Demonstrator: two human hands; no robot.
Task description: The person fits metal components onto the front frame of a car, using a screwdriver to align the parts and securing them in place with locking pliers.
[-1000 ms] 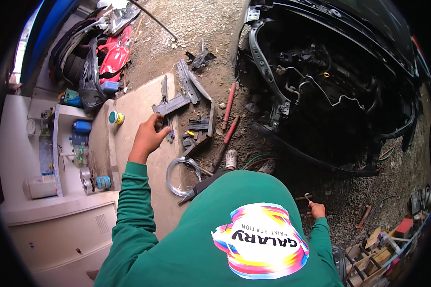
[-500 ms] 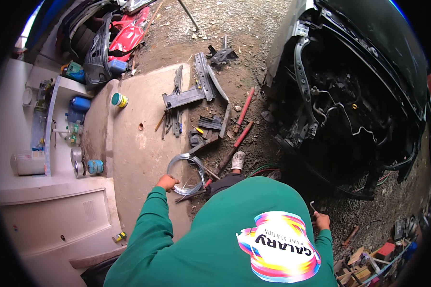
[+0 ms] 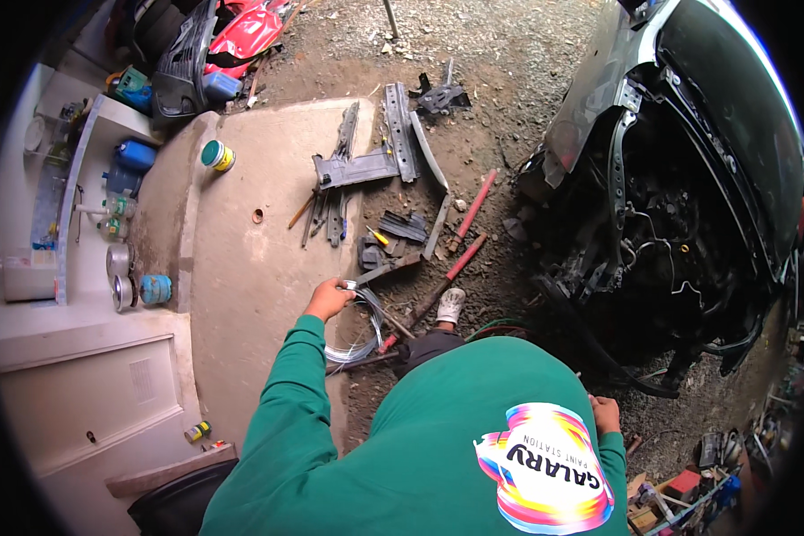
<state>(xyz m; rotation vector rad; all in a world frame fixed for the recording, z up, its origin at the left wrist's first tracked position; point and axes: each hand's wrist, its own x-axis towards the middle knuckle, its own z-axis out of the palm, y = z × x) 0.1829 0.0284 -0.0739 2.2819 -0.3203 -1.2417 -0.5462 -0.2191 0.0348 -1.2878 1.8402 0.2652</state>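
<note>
My left hand [image 3: 329,298] is closed on the upper edge of a coil of silvery wire [image 3: 373,317], beside a small white piece at its fingertips. The coil lies over the edge of the concrete slab [image 3: 232,232], near two red-painted bars [image 3: 464,255] and my shoe [image 3: 450,304]. My right hand [image 3: 603,414] is beside my body at lower right, fingers curled and partly hidden; what it holds is unclear. Bent grey metal parts [image 3: 357,168] and a yellow screwdriver [image 3: 377,236] lie just beyond the coil.
A car with a stripped front end [image 3: 670,259] stands at right. A white wall unit [image 3: 80,366] with containers is at left, a small tub [image 3: 217,155] on the slab. Car panels [image 3: 241,40] are piled at upper left; clutter [image 3: 683,487] fills the lower right.
My left hand came down from above the metal parts to the coil, then moved slightly up and right gripping it. The hooked piece seen at my right hand is now hidden. The view shifted.
</note>
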